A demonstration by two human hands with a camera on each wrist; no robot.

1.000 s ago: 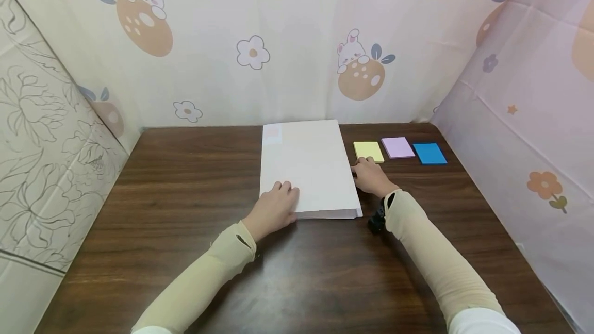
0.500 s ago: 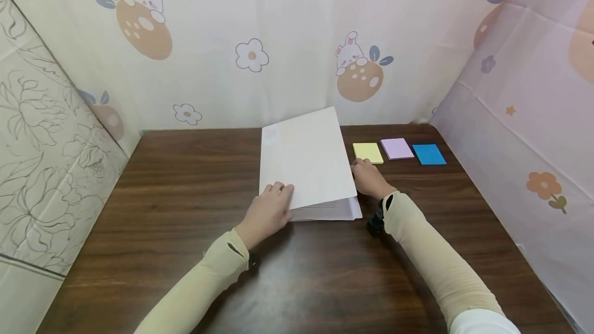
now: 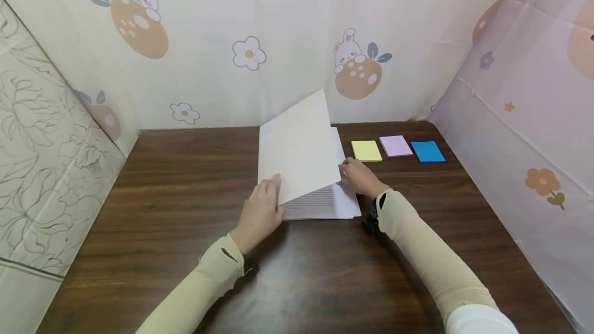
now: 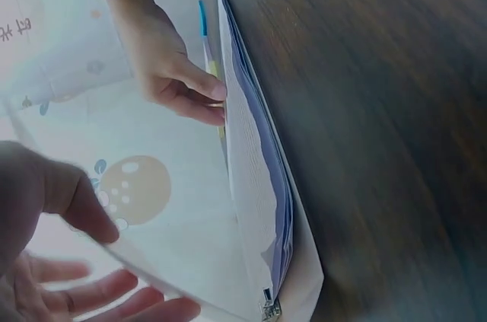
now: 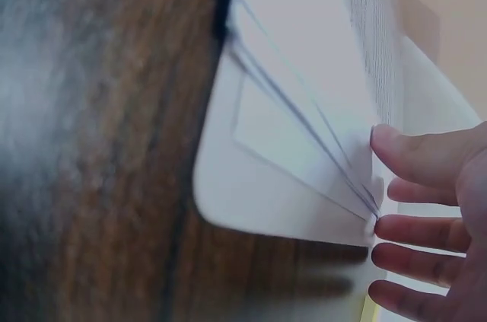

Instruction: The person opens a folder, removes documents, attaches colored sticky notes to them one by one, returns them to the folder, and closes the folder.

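Note:
A white folder [image 3: 301, 153] lies on the wooden table, its cover tilted up from the left side. Beneath the cover are printed sheets [image 3: 320, 201], stacked with uneven edges. My left hand [image 3: 261, 210] grips the cover's near edge at the lower left; in the left wrist view its thumb lies on one side of the edge and the fingers on the other. At the right edge of the stack is my right hand [image 3: 362, 177]. Its thumb rests on the sheets in the right wrist view, with the fingers at their edge. A metal clip [image 4: 269, 308] shows near the spine.
Right of the folder lie a yellow sticky note pad [image 3: 366, 151], a purple pad [image 3: 395, 146] and a blue pad [image 3: 428, 151]. A patterned curtain [image 3: 209, 50] hangs behind the table's far edge.
The cover has lifted from nearly flat and swung up to the left, exposing the printed sheets. My left hand has shifted slightly left; the right hand has moved slightly left along with the stack's edge.

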